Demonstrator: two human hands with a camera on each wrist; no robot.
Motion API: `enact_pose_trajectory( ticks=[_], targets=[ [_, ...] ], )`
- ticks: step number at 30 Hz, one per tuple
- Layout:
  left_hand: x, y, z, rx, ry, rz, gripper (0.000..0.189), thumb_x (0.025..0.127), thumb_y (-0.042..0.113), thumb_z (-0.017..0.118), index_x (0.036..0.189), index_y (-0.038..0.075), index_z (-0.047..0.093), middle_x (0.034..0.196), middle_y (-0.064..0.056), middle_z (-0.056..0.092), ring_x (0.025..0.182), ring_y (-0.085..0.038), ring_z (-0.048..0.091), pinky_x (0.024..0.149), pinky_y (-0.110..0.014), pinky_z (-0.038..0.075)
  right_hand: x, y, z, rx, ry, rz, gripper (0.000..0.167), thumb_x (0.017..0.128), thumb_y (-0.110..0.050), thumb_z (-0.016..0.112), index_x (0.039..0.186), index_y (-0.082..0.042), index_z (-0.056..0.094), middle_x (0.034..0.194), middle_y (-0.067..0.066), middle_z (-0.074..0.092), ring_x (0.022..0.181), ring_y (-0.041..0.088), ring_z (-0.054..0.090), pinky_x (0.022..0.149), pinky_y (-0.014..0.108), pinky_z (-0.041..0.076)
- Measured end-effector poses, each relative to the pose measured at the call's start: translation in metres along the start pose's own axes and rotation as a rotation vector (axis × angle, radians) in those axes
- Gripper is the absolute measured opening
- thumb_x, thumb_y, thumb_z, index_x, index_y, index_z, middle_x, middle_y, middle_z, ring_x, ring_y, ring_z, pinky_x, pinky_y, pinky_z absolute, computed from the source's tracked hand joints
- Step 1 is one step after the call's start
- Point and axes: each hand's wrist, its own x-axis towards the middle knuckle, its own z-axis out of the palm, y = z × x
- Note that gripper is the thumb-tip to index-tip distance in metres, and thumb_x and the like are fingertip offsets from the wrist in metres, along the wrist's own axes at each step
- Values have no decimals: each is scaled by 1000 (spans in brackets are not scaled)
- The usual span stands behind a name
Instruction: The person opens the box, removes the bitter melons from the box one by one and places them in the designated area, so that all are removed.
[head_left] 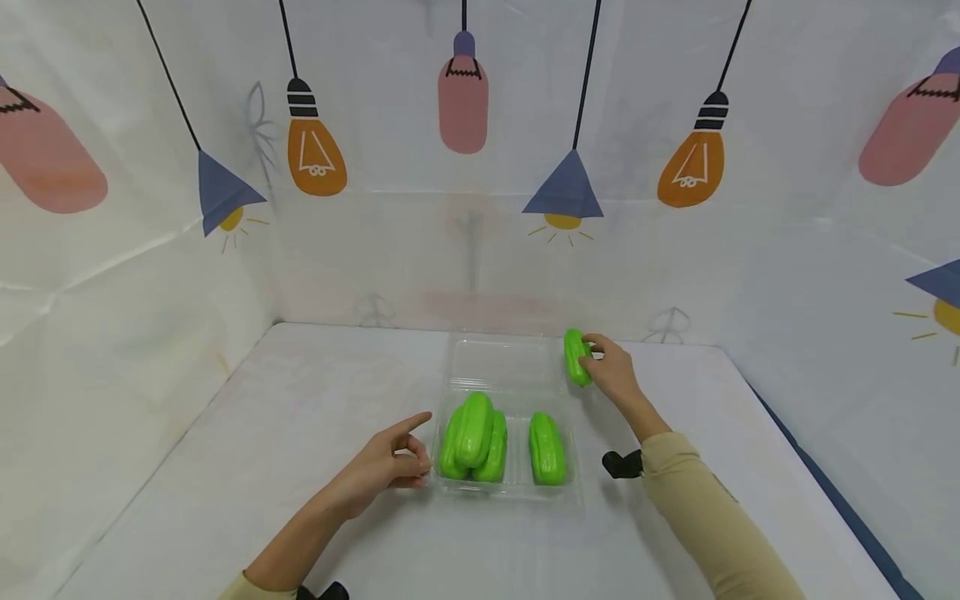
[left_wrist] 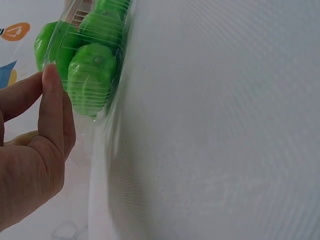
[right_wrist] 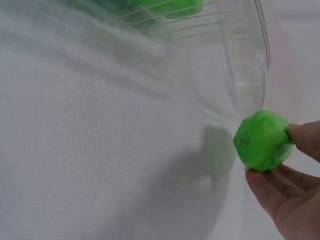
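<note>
My right hand [head_left: 611,367] pinches a bright green toy cucumber [head_left: 576,357] between thumb and fingers, beside the raised lid of a clear plastic container [head_left: 517,490]. In the right wrist view the round end of the held cucumber [right_wrist: 262,141] faces the camera, with the fingers at its side and underneath. Inside the container, several more cucumbers [head_left: 475,429] lie stacked at the left, and a single one [head_left: 547,448] lies at the right. My left hand [head_left: 382,462] holds the container's left rim, its index finger stretched out; the fingertips [left_wrist: 51,75] meet the plastic edge.
The open lid [head_left: 502,360] lies back toward the rear edge of the white table [head_left: 337,367]. White sheeting printed with lamps [head_left: 566,187] encloses the back and sides. Dark wrist straps [head_left: 624,464] show near both sleeves.
</note>
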Motion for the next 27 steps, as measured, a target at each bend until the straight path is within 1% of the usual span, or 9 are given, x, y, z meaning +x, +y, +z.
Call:
enact_pose_trajectory(
  ticks=[6, 7, 9, 12, 14, 16, 21, 24, 27],
  targets=[
    [2, 2, 1, 4, 2, 5, 77, 92, 11, 68, 158, 15, 27, 100, -9, 56, 84, -19, 65, 77, -31, 61, 7, 5, -1, -23, 20, -28, 47, 94, -14, 57, 139, 0, 53, 137, 33, 54, 119, 49, 58, 91, 51, 56],
    [2, 2, 0, 5, 3, 4, 77, 92, 10, 68, 158, 15, 27, 100, -10, 56, 84, -19, 66, 77, -31, 61, 8, 5, -1, -27, 25, -36, 46, 94, -14, 57, 137, 1, 54, 135, 33, 55, 118, 49, 58, 88, 49, 57],
    [1, 2, 0, 7, 4, 2, 77, 92, 10, 68, 158, 15, 26, 99, -10, 56, 84, -19, 66, 77, -31, 61, 9, 5, 0, -28, 17, -41, 47, 94, -15, 57, 137, 1, 53, 135, 34, 54, 119, 49, 57, 88, 48, 57],
    [0, 2, 0, 6, 2, 1, 77, 92, 9, 67, 158, 15, 26, 99, -10, 56, 84, -19, 65, 77, -31, 61, 12, 5, 1, -36, 1, -35, 47, 94, -15, 57, 138, 1, 53, 136, 34, 53, 122, 49, 55, 90, 49, 56],
    [0, 3, 0, 3, -1, 3, 77, 92, 9, 67, 158, 15, 26, 99, -10, 56, 84, -19, 65, 77, -31, 61, 14, 5, 2, -40, -9, -25, 47, 95, -14, 56, 139, 1, 52, 138, 33, 52, 125, 49, 53, 95, 52, 54],
    [0, 3, -1, -1, -4, 6, 77, 93, 10, 67, 158, 14, 25, 99, -10, 56, 84, -18, 65, 77, -31, 61, 17, 6, 3, -56, -10, -32, 46, 96, -13, 56, 139, 2, 52, 137, 33, 53, 126, 48, 53, 96, 54, 53],
    [-1, 1, -1, -3, 2, 0, 78, 93, 10, 67, 158, 14, 25, 99, -9, 56, 84, -19, 65, 77, -30, 60, 22, 8, 9, -89, -24, -45, 45, 97, -14, 57, 138, 3, 52, 135, 31, 55, 124, 46, 54, 95, 53, 52],
    [-1, 0, -1, -1, 5, -3, 77, 92, 10, 67, 158, 14, 26, 100, -9, 56, 84, -19, 65, 77, -30, 60, 21, 9, 12, -96, -38, -28, 46, 97, -16, 57, 139, 2, 52, 136, 29, 56, 124, 45, 54, 95, 53, 52],
    [-1, -1, 1, -1, 3, 0, 77, 93, 11, 68, 158, 15, 27, 100, -9, 55, 85, -19, 65, 77, -30, 60, 18, 11, 13, -107, -35, -14, 46, 97, -17, 56, 139, 3, 52, 134, 31, 56, 122, 45, 54, 94, 53, 52]
  ],
)
